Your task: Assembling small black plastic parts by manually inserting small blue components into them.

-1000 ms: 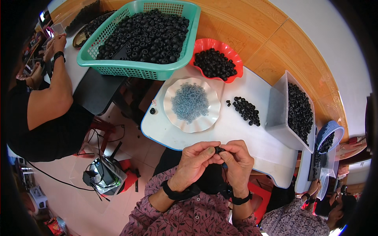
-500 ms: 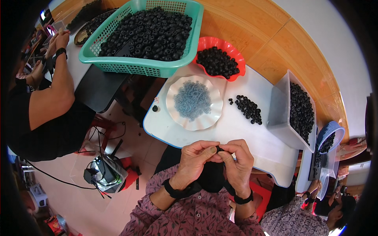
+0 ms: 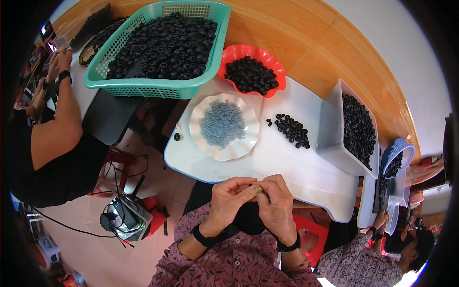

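My left hand (image 3: pixel 228 201) and my right hand (image 3: pixel 276 206) meet fingertip to fingertip just off the near edge of the white table (image 3: pixel 287 167). Together they pinch a small black ring (image 3: pixel 251 184), which the fingers almost entirely hide. Both wrists wear dark bands. Beyond the hands stands a white scalloped plate (image 3: pixel 198 119) of tiny blue-grey rings. To its right a loose pile of black rings (image 3: pixel 289 130) lies on the table.
A red bowl (image 3: pixel 229 53), a green basket (image 3: pixel 158 89) and a clear bin (image 3: pixel 330 136) all hold black rings. One stray black ring (image 3: pixel 177 137) lies at the table's left edge. One person (image 3: pixel 48 143) sits at left, another (image 3: pixel 363 263) at lower right. A small blue basket (image 3: pixel 399 148) stands far right.
My hands have stayed pinched together at the table's near edge. The fingers now cover more of the black ring, and the view has shifted slightly.
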The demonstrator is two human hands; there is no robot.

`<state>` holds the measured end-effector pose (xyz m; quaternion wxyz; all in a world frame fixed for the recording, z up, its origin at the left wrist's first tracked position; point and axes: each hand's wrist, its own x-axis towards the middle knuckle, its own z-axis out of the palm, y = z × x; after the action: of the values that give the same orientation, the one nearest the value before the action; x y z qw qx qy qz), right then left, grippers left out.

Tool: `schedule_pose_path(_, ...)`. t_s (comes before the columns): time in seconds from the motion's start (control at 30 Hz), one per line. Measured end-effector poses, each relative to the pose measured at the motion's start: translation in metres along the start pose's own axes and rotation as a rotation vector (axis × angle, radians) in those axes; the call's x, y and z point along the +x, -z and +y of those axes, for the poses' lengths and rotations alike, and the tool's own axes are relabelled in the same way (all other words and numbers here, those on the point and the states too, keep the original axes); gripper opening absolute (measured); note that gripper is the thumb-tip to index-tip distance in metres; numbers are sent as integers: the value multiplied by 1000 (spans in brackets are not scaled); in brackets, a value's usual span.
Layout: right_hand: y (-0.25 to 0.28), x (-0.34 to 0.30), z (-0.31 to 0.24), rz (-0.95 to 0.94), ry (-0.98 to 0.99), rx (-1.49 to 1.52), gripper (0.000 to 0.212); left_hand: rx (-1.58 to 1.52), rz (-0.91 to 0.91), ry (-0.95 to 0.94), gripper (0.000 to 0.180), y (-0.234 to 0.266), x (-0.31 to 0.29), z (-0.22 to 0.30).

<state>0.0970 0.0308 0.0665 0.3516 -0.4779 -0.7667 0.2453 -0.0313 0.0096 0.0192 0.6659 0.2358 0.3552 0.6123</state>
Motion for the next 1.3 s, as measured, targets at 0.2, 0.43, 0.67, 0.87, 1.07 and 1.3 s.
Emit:
schedule_pose_path(0.2,-5,-6,7,-20,-121,67,17,1,-4,72,23,4,4,-5)
schedule_pose_path(0.43,1,-8,2,-90,-160,58,27,42,-10,66,24,8,6,-11)
schedule_pose_path(0.67,-10,-12,9,120,-359,512,41,-137,-92,62,24,9,10,-9)
schedule_pose_path(0.87,-25,-3,15,-14,-422,343,41,-31,-59,6,19,2,6,-22)
schedule_pose_path(1.07,-29,2,2,58,-496,399,27,-51,-68,-7,22,2,4,-22)
schedule_pose_path(1.3,-25,3,3,40,-464,322,31,-44,-65,-40,21,2,6,-24)
